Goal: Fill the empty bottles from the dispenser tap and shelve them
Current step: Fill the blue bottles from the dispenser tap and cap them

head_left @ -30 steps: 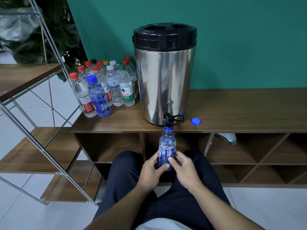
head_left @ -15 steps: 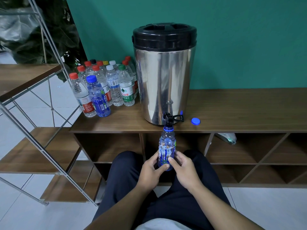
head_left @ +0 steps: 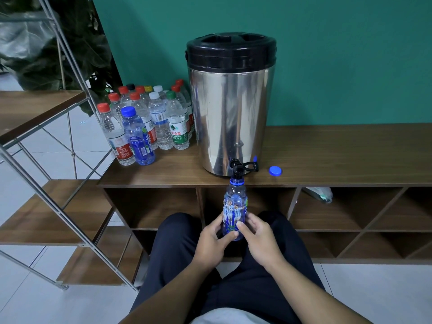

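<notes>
We hold the blue bottle (head_left: 234, 208) upright under the dispenser tap (head_left: 237, 170) at the surface's (head_left: 339, 155) front edge; left hand (head_left: 210, 244) and right hand (head_left: 259, 239) both grip its base.

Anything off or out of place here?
One oddity: a crumpled bottle lies on its side in a cubby under the counter. The loose blue cap fits the open bottle at the tap.

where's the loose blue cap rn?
Head view: the blue cap lies on the cabinet top, just right of the dispenser tap, near the front edge.
</notes>
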Demonstrator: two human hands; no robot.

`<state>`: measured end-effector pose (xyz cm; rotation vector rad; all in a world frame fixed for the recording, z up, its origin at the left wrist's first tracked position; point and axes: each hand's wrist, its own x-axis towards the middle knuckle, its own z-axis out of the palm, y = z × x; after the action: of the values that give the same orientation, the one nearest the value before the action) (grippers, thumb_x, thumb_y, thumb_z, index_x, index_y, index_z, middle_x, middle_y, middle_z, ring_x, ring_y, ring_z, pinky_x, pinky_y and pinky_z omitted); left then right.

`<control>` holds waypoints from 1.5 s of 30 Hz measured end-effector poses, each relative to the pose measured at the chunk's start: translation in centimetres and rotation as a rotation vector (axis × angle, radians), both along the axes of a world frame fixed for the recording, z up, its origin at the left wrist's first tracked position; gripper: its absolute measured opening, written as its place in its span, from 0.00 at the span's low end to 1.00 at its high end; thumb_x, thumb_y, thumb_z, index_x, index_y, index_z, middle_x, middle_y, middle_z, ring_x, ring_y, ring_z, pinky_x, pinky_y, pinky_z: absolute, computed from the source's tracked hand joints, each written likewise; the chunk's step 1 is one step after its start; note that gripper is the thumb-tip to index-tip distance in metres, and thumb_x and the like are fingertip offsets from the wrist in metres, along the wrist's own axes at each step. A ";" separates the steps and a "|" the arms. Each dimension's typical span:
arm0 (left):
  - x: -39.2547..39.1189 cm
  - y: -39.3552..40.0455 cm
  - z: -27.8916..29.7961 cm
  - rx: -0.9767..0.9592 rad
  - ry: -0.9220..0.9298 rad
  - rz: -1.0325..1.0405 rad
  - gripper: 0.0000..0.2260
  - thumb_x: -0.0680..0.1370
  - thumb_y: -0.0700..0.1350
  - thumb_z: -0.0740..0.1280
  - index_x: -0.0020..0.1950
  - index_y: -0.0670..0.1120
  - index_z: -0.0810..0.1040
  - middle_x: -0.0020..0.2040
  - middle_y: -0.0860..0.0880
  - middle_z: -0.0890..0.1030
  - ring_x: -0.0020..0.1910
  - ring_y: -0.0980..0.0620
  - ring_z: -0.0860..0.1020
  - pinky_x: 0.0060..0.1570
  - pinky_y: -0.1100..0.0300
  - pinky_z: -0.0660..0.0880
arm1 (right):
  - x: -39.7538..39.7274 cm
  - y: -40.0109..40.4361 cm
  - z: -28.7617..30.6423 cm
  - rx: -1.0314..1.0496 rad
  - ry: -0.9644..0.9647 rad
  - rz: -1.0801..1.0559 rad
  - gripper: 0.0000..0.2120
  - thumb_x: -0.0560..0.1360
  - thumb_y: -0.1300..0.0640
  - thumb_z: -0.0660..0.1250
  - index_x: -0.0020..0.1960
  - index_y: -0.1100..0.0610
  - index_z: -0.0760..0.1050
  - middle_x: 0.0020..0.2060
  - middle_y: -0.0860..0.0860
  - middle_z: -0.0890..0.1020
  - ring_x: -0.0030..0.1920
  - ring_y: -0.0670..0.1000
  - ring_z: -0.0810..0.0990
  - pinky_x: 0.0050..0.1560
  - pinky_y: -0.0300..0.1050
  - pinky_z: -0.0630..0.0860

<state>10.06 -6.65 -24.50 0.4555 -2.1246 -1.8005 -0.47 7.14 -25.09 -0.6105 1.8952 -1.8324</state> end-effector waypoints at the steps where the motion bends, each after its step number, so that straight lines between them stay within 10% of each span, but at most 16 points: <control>1: 0.0 0.0 0.0 -0.001 0.000 0.003 0.24 0.84 0.35 0.74 0.79 0.51 0.79 0.70 0.52 0.86 0.71 0.50 0.83 0.75 0.42 0.78 | 0.0 0.0 0.0 0.002 0.001 -0.002 0.15 0.86 0.64 0.68 0.71 0.52 0.82 0.64 0.49 0.88 0.66 0.51 0.86 0.69 0.61 0.82; 45: 0.1 0.0 0.2 0.004 0.001 -0.002 0.24 0.84 0.36 0.74 0.78 0.53 0.80 0.69 0.52 0.87 0.70 0.50 0.84 0.75 0.42 0.78 | 0.0 0.0 0.2 0.012 0.020 0.001 0.16 0.86 0.65 0.67 0.71 0.54 0.82 0.63 0.47 0.88 0.66 0.49 0.86 0.70 0.56 0.82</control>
<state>10.15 -6.61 -24.26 0.4539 -2.1221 -1.8063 -0.43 7.13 -24.93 -0.6279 1.9176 -1.8194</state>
